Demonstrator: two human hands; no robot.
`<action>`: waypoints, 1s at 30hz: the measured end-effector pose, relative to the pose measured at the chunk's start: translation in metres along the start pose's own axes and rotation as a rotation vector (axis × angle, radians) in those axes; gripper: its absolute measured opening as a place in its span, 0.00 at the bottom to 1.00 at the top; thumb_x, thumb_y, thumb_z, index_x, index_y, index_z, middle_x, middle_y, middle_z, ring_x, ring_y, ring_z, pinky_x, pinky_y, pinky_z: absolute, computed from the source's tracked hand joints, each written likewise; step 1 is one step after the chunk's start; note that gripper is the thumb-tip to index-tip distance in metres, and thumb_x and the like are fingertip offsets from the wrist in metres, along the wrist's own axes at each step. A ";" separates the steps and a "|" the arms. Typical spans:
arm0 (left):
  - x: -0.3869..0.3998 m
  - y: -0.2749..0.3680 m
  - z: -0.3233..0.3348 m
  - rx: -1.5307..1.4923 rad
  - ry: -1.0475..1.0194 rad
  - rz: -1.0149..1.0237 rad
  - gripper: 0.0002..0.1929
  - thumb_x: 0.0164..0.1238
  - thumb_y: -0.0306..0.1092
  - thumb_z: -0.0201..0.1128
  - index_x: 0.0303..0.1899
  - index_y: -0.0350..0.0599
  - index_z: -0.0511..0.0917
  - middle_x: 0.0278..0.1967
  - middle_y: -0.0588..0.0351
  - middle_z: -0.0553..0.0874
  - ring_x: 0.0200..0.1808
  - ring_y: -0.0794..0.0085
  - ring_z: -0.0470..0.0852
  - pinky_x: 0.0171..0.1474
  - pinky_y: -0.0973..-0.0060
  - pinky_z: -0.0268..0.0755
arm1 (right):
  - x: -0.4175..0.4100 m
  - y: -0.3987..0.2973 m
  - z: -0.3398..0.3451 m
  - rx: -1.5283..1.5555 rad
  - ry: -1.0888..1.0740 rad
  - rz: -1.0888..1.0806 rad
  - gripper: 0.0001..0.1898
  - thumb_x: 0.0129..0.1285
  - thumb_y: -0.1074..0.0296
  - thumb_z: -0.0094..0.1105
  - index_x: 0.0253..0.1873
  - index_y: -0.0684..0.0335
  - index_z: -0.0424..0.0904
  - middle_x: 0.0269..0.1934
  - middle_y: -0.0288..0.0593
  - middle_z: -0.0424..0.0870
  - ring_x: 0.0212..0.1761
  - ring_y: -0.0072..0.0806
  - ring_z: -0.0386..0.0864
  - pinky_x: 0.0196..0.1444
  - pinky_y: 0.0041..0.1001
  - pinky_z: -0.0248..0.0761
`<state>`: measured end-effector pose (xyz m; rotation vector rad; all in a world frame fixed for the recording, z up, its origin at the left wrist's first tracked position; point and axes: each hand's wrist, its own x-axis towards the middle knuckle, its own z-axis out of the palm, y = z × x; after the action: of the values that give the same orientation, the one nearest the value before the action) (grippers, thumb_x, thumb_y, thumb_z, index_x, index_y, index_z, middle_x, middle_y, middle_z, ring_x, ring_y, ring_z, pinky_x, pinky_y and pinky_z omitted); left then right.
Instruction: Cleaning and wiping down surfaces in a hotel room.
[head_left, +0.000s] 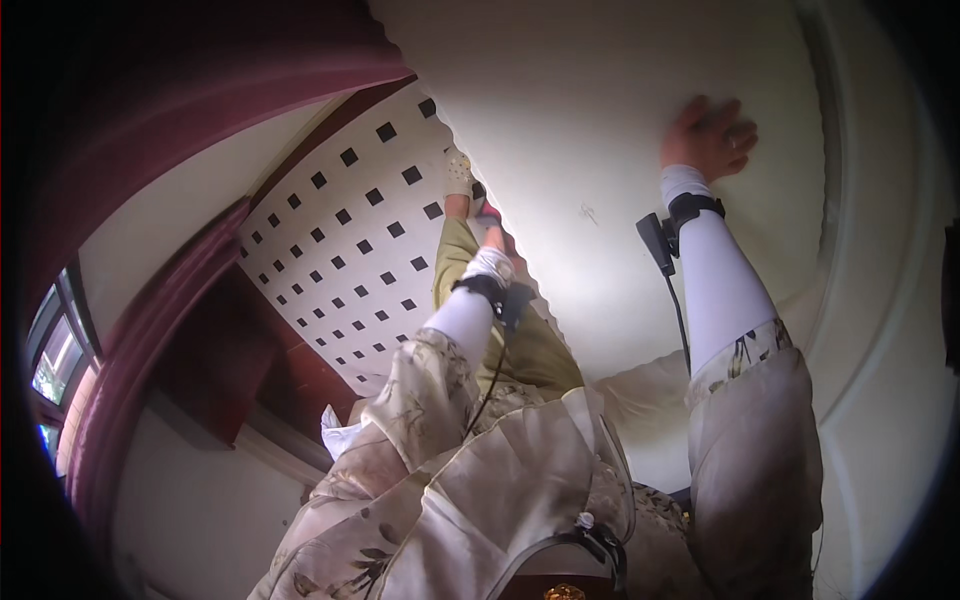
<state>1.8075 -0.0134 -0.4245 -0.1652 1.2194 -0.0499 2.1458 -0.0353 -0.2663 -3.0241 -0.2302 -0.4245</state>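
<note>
My right hand (706, 139), blurred, is over a wide white cover (555, 97) with a scalloped edge. Its fingers are bent and apart, with nothing seen in them; a ring shows on one. Whether the palm touches the cover cannot be told. My left hand (494, 238) is low, beside the cover's left edge, and mostly hidden by its own wrist and sleeve. Right by it is a small pink-red thing (489, 214), too blurred to name; I cannot tell whether the hand holds it. Each wrist wears a black strap with a cabled device (657, 244).
Below left lies a white tiled floor (365, 246) with black squares. A foot in a pale clog (457, 171) stands near the cover's edge. Dark red wooden furniture (217, 352), mauve-red trim (142, 360) and a window (60, 367) are at left. A pale wall (885, 225) curves along the right.
</note>
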 end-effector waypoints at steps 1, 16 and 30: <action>-0.006 0.034 0.025 0.041 0.011 0.054 0.17 0.73 0.48 0.49 0.50 0.48 0.79 0.46 0.57 0.85 0.48 0.65 0.83 0.54 0.65 0.74 | 0.000 -0.001 0.001 0.001 0.000 0.002 0.33 0.68 0.43 0.41 0.70 0.60 0.60 0.69 0.70 0.56 0.74 0.61 0.49 0.69 0.58 0.44; -0.085 0.184 0.110 0.322 0.106 0.327 0.19 0.74 0.44 0.48 0.56 0.42 0.75 0.54 0.50 0.82 0.57 0.57 0.78 0.62 0.58 0.69 | -0.008 -0.033 -0.015 0.103 -0.082 0.049 0.33 0.68 0.46 0.42 0.71 0.62 0.57 0.70 0.72 0.52 0.75 0.62 0.45 0.69 0.60 0.42; -0.179 0.086 0.064 0.433 -0.102 0.514 0.19 0.75 0.44 0.52 0.58 0.44 0.72 0.52 0.59 0.80 0.54 0.69 0.79 0.58 0.67 0.72 | -0.009 -0.036 -0.018 0.056 -0.120 0.046 0.34 0.68 0.47 0.43 0.72 0.62 0.56 0.72 0.69 0.49 0.76 0.60 0.42 0.71 0.59 0.38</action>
<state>1.8017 0.1006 -0.2502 0.5181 1.0914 0.1412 2.1269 -0.0029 -0.2498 -2.9964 -0.1765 -0.2295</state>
